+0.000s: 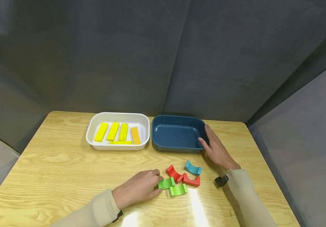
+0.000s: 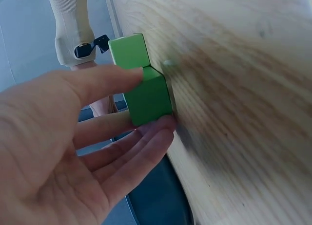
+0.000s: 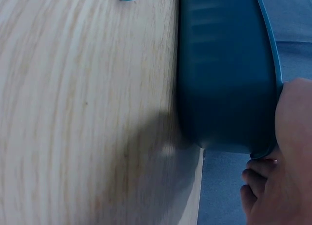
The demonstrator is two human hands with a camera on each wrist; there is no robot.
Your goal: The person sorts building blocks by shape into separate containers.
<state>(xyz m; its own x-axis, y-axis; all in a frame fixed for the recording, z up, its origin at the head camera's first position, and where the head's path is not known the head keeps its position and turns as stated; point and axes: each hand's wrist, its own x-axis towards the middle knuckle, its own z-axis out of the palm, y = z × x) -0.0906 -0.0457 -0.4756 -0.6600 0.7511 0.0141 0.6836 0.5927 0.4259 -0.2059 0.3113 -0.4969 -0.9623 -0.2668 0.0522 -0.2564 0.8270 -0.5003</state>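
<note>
On the wooden surface [image 1: 66, 164] the left hand [image 1: 137, 190] lies low near the front edge, its fingers [image 2: 114, 81] closed round the end of a green arch block [image 1: 166, 183]; the wrist view shows thumb and fingertips pinching that block from both sides while it rests on the wood. A second green arch block [image 1: 178, 189] lies just beside it, to the right and slightly nearer the person. Two red arch blocks sit close behind them: one red arch block [image 1: 173, 173] touching the held green piece, the other red arch block [image 1: 191, 181] beside it. One light-blue arch block [image 1: 193, 168] lies just beyond the red pair. That makes five arch blocks in all, clustered together.

The right hand [image 1: 216, 148] rests at the right end of the dark blue tub [image 1: 163, 143], thumb over the rim and fingers along the outer wall, lightly curled round it. The tub holds nothing visible.

To its left, just beside it, stands a white tub [image 1: 90, 132] with five flat bars: four yellow bars [image 1: 112, 131] and one orange bar [image 1: 135, 135].
</note>
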